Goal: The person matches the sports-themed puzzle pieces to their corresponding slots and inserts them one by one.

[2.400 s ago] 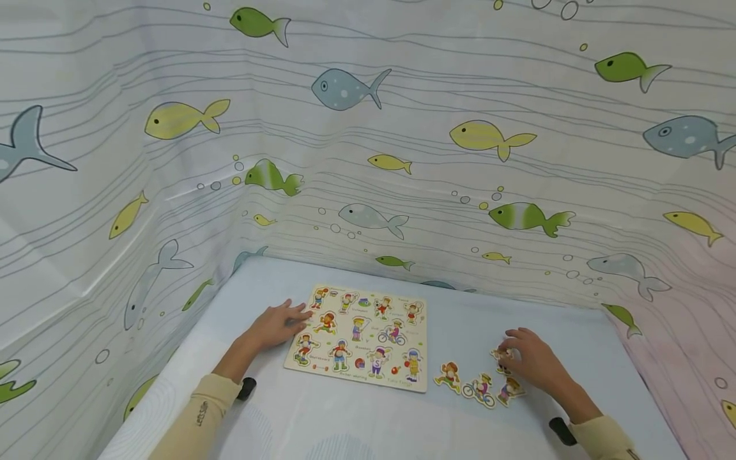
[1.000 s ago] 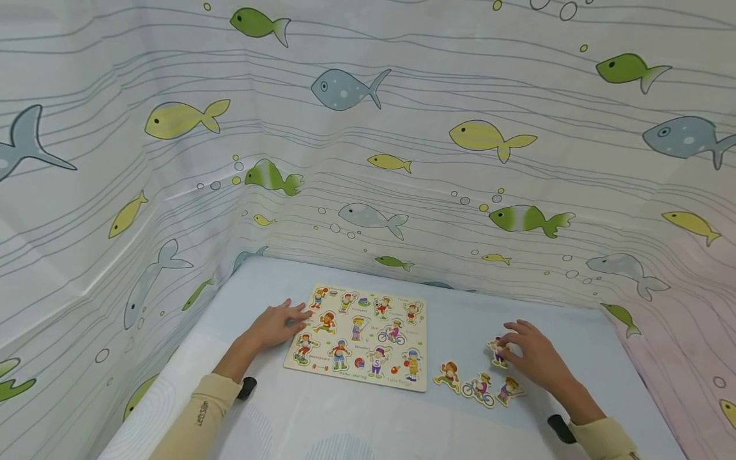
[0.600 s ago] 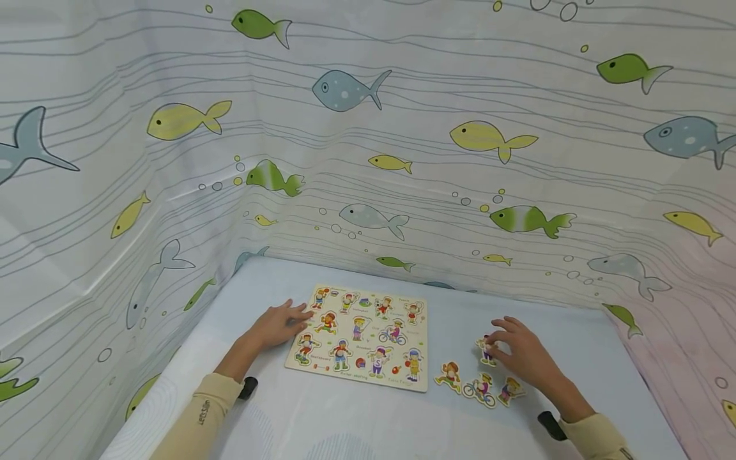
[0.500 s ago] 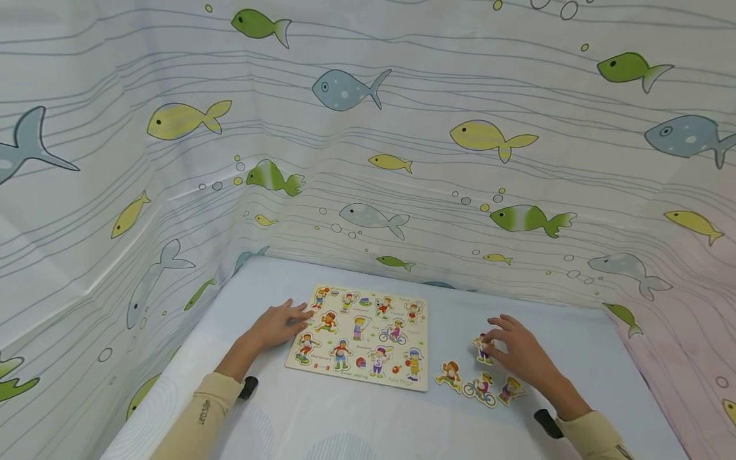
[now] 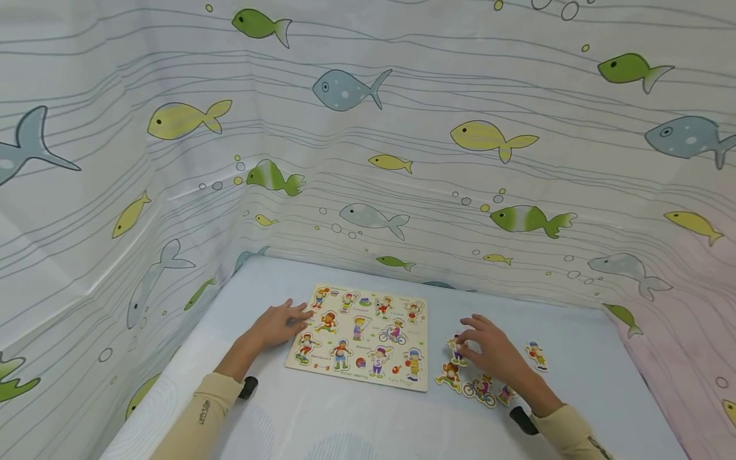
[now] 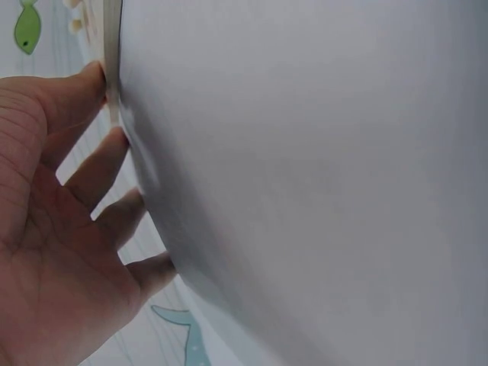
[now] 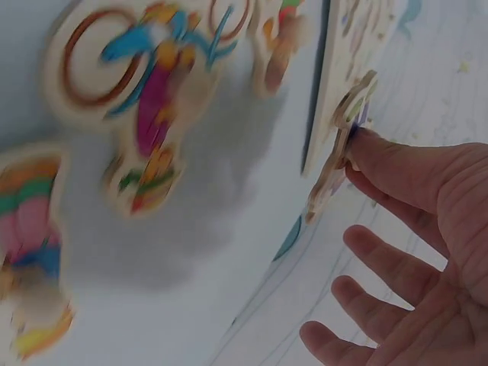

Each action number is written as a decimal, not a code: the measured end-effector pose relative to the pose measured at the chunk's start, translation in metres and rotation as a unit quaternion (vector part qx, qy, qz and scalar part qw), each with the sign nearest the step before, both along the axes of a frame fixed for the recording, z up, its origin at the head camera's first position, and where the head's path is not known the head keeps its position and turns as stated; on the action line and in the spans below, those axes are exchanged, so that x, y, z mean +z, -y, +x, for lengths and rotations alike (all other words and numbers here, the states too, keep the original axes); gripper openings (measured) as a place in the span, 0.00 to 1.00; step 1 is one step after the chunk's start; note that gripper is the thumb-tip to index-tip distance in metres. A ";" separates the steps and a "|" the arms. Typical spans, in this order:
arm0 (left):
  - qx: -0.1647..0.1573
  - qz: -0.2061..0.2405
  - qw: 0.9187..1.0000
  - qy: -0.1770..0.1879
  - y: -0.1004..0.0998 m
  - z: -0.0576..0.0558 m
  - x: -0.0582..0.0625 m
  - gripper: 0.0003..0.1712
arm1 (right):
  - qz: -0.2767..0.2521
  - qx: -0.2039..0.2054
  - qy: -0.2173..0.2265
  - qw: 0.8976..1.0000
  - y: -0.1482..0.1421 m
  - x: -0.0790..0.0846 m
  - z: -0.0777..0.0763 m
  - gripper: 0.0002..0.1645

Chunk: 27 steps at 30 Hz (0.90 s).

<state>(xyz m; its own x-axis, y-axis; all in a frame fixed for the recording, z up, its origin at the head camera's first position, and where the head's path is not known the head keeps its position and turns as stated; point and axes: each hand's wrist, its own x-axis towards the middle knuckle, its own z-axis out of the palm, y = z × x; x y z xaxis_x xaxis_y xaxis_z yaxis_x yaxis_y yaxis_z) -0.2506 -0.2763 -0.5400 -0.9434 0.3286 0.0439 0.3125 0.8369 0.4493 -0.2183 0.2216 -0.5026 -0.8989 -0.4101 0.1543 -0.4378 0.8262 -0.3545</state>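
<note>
My right hand pinches a wooden puzzle piece, a figure in white and purple, between thumb and forefinger; the other fingers are spread. In the right wrist view the piece is seen edge-on, tilted, beside the board's edge. My left hand rests with loosely extended fingers at the left edge of the puzzle board. In the left wrist view the thumb touches the board's edge and the other fingertips meet the table. Printed sports figures cover the board.
Below my right hand lie a running-figure piece, a cyclist piece and a partly hidden piece. A blue-capped piece lies to the right. A fish-print curtain rises behind the pale table.
My right hand has lifted the white-and-purple piece and carried it left toward the board. The blue-capped piece, hidden behind the hand before, now shows. My left hand has stayed in place.
</note>
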 end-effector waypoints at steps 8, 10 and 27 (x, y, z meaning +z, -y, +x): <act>0.001 0.001 1.000 0.000 0.000 0.000 0.000 0.20 | 0.004 0.014 0.013 1.000 0.030 -0.001 0.002 0.06; 0.003 0.000 1.000 0.000 0.000 0.001 0.000 0.20 | 0.000 0.023 0.008 1.000 0.037 -0.001 0.002 0.06; 0.001 0.000 1.000 -0.007 0.001 0.002 -0.001 0.20 | -0.025 0.103 0.001 0.994 0.090 -0.006 0.003 0.05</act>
<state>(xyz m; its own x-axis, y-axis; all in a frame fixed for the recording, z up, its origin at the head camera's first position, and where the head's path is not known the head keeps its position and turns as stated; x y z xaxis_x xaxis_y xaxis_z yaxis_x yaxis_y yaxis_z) -0.2484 -0.2775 -0.5406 -0.9434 0.3268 0.0571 0.3170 0.8372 0.4456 -0.2153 0.1318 -0.5082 -0.7967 -0.5779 0.1768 -0.5953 0.6999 -0.3947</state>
